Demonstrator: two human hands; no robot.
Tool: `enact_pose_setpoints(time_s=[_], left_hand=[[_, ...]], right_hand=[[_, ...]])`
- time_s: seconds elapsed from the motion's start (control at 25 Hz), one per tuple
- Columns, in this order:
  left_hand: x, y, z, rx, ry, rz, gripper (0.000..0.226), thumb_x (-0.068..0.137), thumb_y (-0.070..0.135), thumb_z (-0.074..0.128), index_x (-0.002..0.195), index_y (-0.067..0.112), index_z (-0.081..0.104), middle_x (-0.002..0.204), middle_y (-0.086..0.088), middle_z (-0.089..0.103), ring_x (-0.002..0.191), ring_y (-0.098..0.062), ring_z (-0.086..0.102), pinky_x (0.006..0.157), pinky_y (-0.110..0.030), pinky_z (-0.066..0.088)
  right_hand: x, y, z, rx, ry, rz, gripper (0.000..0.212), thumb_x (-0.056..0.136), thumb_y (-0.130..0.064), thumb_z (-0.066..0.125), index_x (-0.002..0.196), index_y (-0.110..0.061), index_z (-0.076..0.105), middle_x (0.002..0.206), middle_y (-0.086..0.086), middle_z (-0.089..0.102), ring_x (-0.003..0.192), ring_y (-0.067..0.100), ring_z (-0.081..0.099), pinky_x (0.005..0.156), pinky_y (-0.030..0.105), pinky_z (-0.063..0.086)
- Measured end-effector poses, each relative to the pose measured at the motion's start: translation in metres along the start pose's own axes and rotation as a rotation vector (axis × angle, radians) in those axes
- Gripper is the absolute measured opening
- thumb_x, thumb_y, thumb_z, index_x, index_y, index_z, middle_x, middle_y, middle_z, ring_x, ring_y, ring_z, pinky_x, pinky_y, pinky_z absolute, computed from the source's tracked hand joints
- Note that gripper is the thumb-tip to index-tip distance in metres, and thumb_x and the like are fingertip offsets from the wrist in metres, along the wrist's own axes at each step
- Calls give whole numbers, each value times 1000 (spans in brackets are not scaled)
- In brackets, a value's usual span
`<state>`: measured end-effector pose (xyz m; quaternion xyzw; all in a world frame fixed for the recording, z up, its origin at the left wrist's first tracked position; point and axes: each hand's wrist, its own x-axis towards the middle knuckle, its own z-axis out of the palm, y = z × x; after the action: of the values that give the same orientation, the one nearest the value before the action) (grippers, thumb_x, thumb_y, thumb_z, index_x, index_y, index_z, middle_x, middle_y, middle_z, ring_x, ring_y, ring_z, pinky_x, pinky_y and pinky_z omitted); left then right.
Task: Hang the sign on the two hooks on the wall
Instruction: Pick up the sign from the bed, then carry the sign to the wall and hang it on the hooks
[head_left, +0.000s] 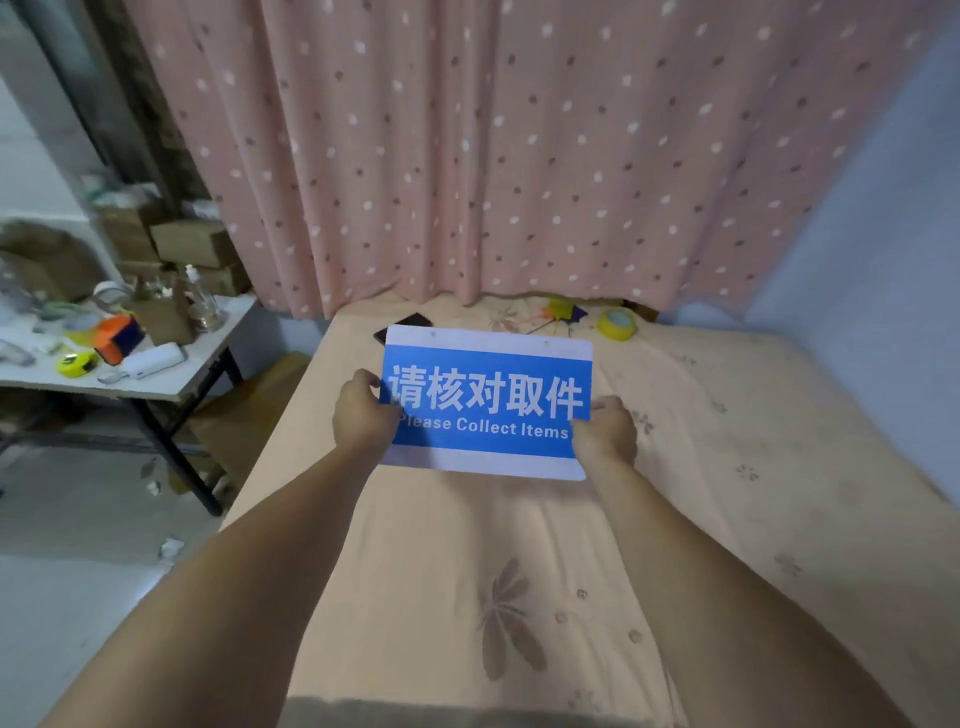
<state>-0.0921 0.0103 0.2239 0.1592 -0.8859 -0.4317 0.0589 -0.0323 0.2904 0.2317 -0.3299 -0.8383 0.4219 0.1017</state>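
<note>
A blue-and-white sign (487, 402) is held above the bed (519, 571), left hand (363, 410) and right hand (605, 431) pinching its side edges; no hooks are visible, so its two small top holes could miss them.

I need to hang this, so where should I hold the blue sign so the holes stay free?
Hold the sign by its two short side edges, low down, as the left hand and right hand do now. The two small holes sit along its top white strip, so side grips probably leave them clear.
</note>
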Motion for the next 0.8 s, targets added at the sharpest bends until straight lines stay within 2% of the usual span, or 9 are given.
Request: enact_pose_setpoints(time_s=[0.12,0.24,0.32,0.44,0.56,0.68,0.8], left_hand=[[6,64,-43,-127,46,84,35,84,12,75,110,18,53,100,-5,66,85,-28,64,72,-46,56],[5,120,-84,-236,104,191,35,83,8,75,112,15,56,97,-6,66,82,-26,63,71,-42,54],[0,152,-109,-290,140,251,34,85,7,74,113,14,56,99,-5,63,85,-25,62,71,-41,54],[-6,189,-143,-370,173,308,33,88,9,72,114,18,55,103,-4,63,89,-23,64,75,-44,58],[-12,210,-163,-393,198,349,30,89,11,71,110,21,54,106,-3,63,92,-24,64,77,-45,59],[-18,221,-172,-413,220,364,29,89,10,72,110,20,55,109,-3,62,94,-23,62,80,-45,58],[-23,227,-176,-410,224,372,32,88,12,74,112,19,55,109,-3,64,94,-23,63,81,-46,58]], right_hand=[[-1,-61,-46,65,106,-103,23,89,-11,60,107,-22,53,116,0,61,84,23,55,61,26,39],[-6,-112,-88,154,171,-200,20,89,-11,62,99,-24,50,114,1,63,84,25,58,70,31,44],[-10,-139,-111,195,221,-258,20,89,-12,63,98,-23,50,115,2,64,86,25,60,70,32,48],[-20,-175,-144,239,281,-338,18,91,-15,65,103,-20,51,115,1,63,83,20,59,55,23,39],[-28,-197,-166,249,327,-379,19,93,-17,65,105,-21,51,113,0,63,82,18,59,50,19,36],[-33,-207,-176,261,361,-401,20,93,-18,66,103,-24,50,112,0,63,81,18,62,53,23,48],[-36,-207,-183,248,395,-390,21,92,-19,66,101,-26,49,113,1,63,84,21,66,68,37,61]])
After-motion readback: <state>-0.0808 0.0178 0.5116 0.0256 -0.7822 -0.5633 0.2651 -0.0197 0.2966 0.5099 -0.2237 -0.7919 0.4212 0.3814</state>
